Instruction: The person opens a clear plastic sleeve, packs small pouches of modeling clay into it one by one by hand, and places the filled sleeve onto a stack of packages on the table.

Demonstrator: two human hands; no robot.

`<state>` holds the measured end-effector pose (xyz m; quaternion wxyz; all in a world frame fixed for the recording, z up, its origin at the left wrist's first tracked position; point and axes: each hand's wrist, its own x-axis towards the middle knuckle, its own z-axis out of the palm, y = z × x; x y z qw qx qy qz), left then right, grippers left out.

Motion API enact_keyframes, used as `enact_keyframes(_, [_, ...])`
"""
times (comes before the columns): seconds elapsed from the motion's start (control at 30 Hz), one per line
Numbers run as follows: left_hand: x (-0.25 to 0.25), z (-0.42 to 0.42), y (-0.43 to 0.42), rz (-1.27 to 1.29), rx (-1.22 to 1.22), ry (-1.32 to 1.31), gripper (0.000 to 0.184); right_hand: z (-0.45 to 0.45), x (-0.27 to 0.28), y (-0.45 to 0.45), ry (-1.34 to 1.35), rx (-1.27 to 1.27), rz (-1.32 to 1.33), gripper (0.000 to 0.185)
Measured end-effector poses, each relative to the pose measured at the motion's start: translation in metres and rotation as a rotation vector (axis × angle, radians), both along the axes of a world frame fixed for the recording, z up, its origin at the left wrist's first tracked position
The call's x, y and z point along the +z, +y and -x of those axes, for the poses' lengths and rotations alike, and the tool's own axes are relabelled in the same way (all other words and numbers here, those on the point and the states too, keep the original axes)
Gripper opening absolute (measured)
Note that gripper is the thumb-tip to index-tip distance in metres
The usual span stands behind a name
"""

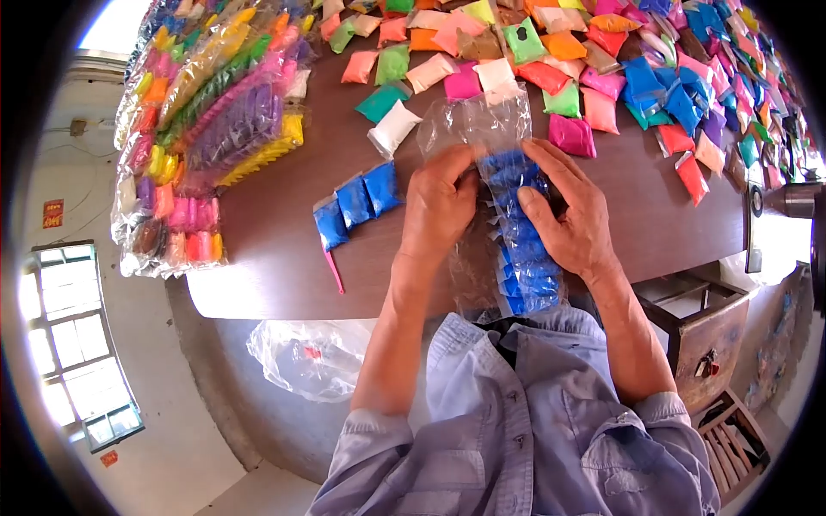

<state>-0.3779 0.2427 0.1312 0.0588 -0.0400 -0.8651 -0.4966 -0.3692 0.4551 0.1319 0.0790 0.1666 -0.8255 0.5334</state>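
Note:
A clear plastic bag [473, 120] holding a column of blue packets [527, 228] lies at the table's front edge, against the grey shirt. My left hand [443, 202] is closed on the bag's left side, its fingers curled near the upper opening. My right hand [568, 206] grips the right side, thumb lying over the blue packets and fingers along the bag's edge. Left of my left hand, three loose blue packets [354, 201] lie in a slanted row. A thin pink strip [334, 271] rests just below them.
Filled bags of coloured packets [232, 120] are stacked at the left. Many loose coloured packets [564, 47] cover the far and right parts of the brown table [284, 249]. Below its edge are a crumpled clear bag [310, 357] and a wooden drawer [710, 344].

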Motion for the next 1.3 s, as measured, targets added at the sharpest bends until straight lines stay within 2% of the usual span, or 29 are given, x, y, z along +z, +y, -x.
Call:
enact_keyframes(0.07, [-0.003, -0.002, -0.002, 0.096, 0.006, 0.191, 0.034, 0.000, -0.003, 0.001, 0.015, -0.003, -0.004, 0.051])
enact_keyframes(0.2, [0.036, -0.024, -0.014, 0.085, 0.132, 0.074, 0.033, -0.002, -0.002, 0.001, -0.002, -0.022, 0.001, 0.051])
enact_keyframes(0.27, [0.051, -0.029, -0.043, 0.271, 0.240, 0.027, 0.032, -0.002, -0.002, 0.001, 0.008, -0.022, -0.003, 0.051])
enact_keyframes(0.3, [0.052, -0.029, -0.059, 0.276, 0.243, 0.033, 0.032, -0.002, -0.003, 0.001, 0.014, -0.020, -0.009, 0.051])
enact_keyframes(0.37, [0.039, -0.025, -0.091, 0.499, 0.246, 0.043, 0.032, -0.002, -0.004, 0.001, 0.024, -0.016, 0.004, 0.051])
enact_keyframes(0.5, [0.024, -0.023, -0.109, 0.631, 0.160, 0.068, 0.037, -0.001, -0.006, 0.001, 0.039, -0.010, 0.023, 0.051])
enact_keyframes(0.57, [0.036, -0.026, -0.102, 0.478, 0.165, -0.088, 0.035, -0.002, -0.008, 0.003, 0.033, -0.001, 0.027, 0.051])
enact_keyframes(0.7, [0.052, -0.038, -0.093, 0.387, 0.217, -0.098, 0.038, -0.003, -0.006, 0.004, 0.020, 0.027, 0.033, 0.052])
enact_keyframes(0.77, [0.054, -0.042, -0.094, 0.200, 0.237, -0.105, 0.038, -0.004, -0.004, 0.005, 0.017, 0.040, 0.015, 0.052])
enact_keyframes(0.8, [0.057, -0.043, -0.092, 0.198, 0.239, -0.108, 0.038, -0.005, -0.003, 0.005, 0.016, 0.054, -0.001, 0.053])
enact_keyframes(0.87, [0.062, -0.043, -0.083, -0.052, 0.246, -0.174, 0.034, -0.005, -0.002, 0.005, 0.012, 0.058, -0.013, 0.053])
enact_keyframes(0.9, [0.057, -0.041, -0.079, -0.054, 0.247, -0.175, 0.034, -0.005, -0.001, 0.006, 0.011, 0.058, -0.023, 0.054])
enact_keyframes(0.97, [0.045, -0.035, -0.068, -0.214, 0.293, -0.183, 0.030, -0.005, 0.000, 0.005, 0.008, 0.061, -0.022, 0.054])
enact_keyframes(1.1, [0.035, -0.022, -0.050, -0.231, 0.255, -0.196, 0.029, -0.005, -0.002, 0.005, 0.004, 0.059, 0.006, 0.056])
enact_keyframes(1.3, [0.015, -0.009, -0.042, -0.267, 0.108, -0.138, 0.017, -0.005, -0.003, 0.004, 0.002, 0.045, 0.009, 0.062])
